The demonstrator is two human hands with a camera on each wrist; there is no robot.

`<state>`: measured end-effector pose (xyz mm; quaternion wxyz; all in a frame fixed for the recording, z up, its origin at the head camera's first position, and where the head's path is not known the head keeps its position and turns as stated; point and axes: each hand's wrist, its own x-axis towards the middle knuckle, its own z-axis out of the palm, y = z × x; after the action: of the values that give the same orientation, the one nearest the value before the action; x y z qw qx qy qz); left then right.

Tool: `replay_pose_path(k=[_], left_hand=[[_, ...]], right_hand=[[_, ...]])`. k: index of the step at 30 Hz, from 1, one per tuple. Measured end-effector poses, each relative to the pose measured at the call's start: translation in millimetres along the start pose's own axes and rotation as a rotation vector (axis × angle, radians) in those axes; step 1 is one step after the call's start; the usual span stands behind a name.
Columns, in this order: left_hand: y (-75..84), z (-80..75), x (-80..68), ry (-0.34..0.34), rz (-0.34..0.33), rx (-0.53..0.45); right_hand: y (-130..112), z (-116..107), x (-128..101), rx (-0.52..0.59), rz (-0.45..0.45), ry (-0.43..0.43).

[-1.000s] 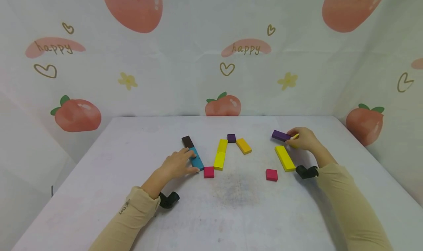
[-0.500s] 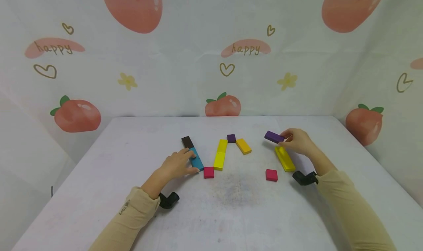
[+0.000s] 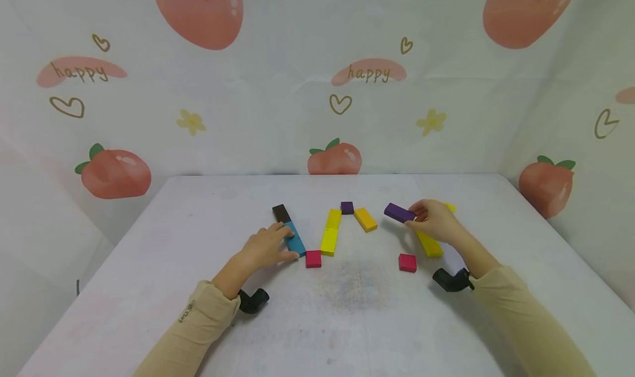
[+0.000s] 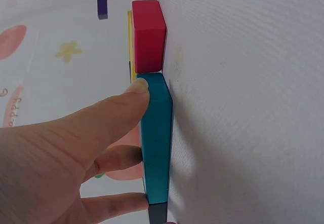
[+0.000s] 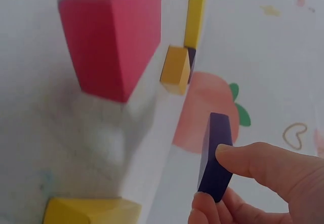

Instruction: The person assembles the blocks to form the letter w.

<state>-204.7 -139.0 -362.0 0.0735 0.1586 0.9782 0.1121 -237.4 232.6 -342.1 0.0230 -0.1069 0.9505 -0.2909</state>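
My right hand [image 3: 430, 221] pinches a long purple block [image 3: 399, 213] by one end and holds it above the table [image 3: 198, 211]; the right wrist view shows thumb and fingers on that purple block [image 5: 214, 155]. My left hand [image 3: 268, 246] rests with straight fingers on a teal block [image 3: 296, 242], whose long side the fingertips touch in the left wrist view, teal block [image 4: 157, 143]. A dark brown block [image 3: 281, 213] adjoins the teal one's far end, and a red cube [image 3: 313, 258] sits at its near end.
Two yellow blocks [image 3: 331, 232], a small purple cube [image 3: 347, 207] and an orange block [image 3: 365, 219] form a peak at mid-table. A long yellow block [image 3: 429, 243] lies under my right hand, a second red cube [image 3: 408, 262] near it. Another yellow piece [image 3: 450, 206] peeks behind the hand.
My right hand has lifted the purple block and carried it leftward, away from the yellow piece behind it. The left hand has stayed on the teal block.
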Motion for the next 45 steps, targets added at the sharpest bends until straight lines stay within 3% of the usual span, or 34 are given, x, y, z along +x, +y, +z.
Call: replay_pose_path(k=[18, 35, 45], left_hand=[[1.3, -1.1, 0.8, -0.008, -0.011, -0.002], [2.2, -1.7, 0.8, -0.01, -0.005, 0.001], [3.1, -1.8, -0.3, -0.012, -0.009, 0.0]], right_hand=[[-17, 22, -15, -0.026, 0.018, -0.025], [-24, 30, -20, -0.029, -0.008, -0.043], [-27, 34, -23, -0.045, 0.034, -0.071]])
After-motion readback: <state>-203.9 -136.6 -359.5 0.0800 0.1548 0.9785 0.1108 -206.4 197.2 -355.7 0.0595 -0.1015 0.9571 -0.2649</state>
